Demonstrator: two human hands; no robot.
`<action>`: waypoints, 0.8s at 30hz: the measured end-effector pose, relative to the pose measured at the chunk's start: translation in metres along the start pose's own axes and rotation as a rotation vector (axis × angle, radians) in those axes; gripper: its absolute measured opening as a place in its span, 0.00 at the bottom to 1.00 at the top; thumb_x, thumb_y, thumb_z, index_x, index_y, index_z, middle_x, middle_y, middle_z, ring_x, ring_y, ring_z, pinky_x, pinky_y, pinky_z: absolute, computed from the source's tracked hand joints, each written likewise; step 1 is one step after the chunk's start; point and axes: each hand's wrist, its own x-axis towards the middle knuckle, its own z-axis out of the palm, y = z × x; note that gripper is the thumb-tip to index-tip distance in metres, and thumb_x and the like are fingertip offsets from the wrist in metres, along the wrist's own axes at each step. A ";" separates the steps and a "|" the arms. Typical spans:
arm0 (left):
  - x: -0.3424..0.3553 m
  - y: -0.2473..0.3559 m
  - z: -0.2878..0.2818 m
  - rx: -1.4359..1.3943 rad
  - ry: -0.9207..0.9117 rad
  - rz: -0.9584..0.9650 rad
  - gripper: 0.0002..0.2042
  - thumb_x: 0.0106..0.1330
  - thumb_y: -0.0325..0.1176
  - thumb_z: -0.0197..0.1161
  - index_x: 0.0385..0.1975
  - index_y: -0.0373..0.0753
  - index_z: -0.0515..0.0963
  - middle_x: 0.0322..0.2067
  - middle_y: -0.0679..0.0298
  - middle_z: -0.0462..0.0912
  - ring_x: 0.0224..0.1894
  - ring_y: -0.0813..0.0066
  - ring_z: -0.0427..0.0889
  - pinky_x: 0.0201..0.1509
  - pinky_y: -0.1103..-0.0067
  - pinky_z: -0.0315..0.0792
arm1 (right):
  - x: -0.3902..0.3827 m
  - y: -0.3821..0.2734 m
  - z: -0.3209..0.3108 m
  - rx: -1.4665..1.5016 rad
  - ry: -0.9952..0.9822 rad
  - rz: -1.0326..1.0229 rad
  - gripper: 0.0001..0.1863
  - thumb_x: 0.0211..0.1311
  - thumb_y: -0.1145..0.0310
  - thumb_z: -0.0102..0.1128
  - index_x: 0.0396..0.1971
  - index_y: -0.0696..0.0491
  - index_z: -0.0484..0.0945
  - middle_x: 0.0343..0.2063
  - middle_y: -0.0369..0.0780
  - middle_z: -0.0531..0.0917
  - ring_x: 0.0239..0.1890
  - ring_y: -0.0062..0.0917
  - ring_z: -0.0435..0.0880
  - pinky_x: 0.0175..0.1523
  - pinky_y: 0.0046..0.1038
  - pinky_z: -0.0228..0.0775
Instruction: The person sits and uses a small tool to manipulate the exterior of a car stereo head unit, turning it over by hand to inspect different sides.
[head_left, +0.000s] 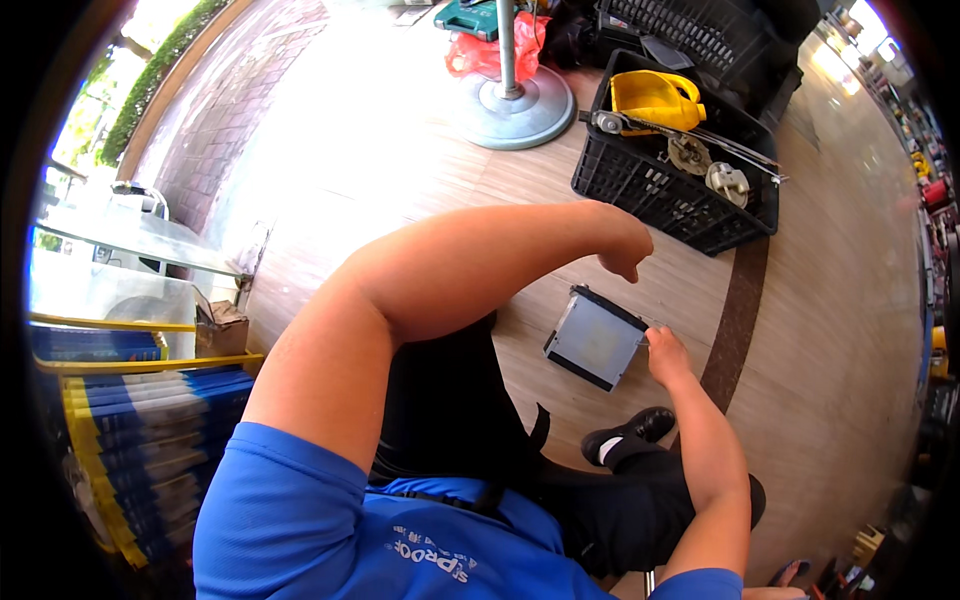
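Note:
A flat rectangular device (597,338) with a pale silver face and black edges lies at an angle on the floor before me. My left hand (622,240) is held in the air beyond its upper right part, fingers curled downward; whatever they might hold is hidden. My right hand (666,350) is closed at the device's right edge, where a thin wire-like piece shows by the fingertips. My black-clad legs are folded below, with a black shoe (650,425) near the device.
A black crate (620,170) holds a yellow jug and metal parts. A pole stand (485,110), red bag (465,55) and teal case (465,20) sit beyond. A yellow rack (150,362) of blue-and-yellow packets is on the left; crowded shelves (935,200) line the right.

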 end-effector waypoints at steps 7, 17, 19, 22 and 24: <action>0.001 0.002 -0.002 -0.005 -0.022 -0.020 0.23 0.65 0.48 0.61 0.52 0.35 0.74 0.48 0.50 0.80 0.54 0.50 0.77 0.55 0.62 0.72 | 0.003 -0.001 -0.001 -0.051 -0.035 0.064 0.08 0.64 0.71 0.49 0.40 0.56 0.74 0.42 0.50 0.78 0.46 0.48 0.80 0.50 0.43 0.74; -0.005 0.002 -0.003 0.004 -0.023 -0.037 0.24 0.66 0.46 0.61 0.56 0.36 0.72 0.52 0.49 0.78 0.56 0.50 0.76 0.57 0.63 0.71 | 0.007 0.006 -0.010 -0.090 -0.230 0.095 0.11 0.60 0.73 0.51 0.40 0.56 0.79 0.40 0.51 0.83 0.46 0.44 0.82 0.50 0.42 0.76; -0.007 0.001 -0.003 0.012 -0.029 -0.026 0.25 0.66 0.46 0.61 0.56 0.35 0.72 0.52 0.49 0.78 0.56 0.50 0.76 0.58 0.63 0.71 | 0.010 0.007 -0.006 -0.104 -0.272 0.111 0.10 0.62 0.68 0.52 0.41 0.52 0.80 0.42 0.48 0.83 0.48 0.44 0.81 0.51 0.44 0.74; -0.007 0.001 -0.004 0.013 -0.022 -0.015 0.26 0.66 0.46 0.61 0.57 0.35 0.71 0.52 0.49 0.78 0.55 0.50 0.76 0.58 0.64 0.71 | 0.009 0.010 -0.004 -0.149 -0.313 0.107 0.12 0.59 0.71 0.53 0.42 0.52 0.79 0.43 0.48 0.83 0.48 0.44 0.81 0.51 0.44 0.74; -0.004 0.001 -0.006 0.012 0.035 0.024 0.27 0.65 0.47 0.61 0.58 0.35 0.71 0.52 0.49 0.78 0.56 0.49 0.75 0.58 0.64 0.70 | 0.011 0.014 -0.006 -0.162 -0.348 0.118 0.12 0.58 0.73 0.53 0.43 0.52 0.78 0.43 0.48 0.83 0.48 0.44 0.81 0.50 0.44 0.74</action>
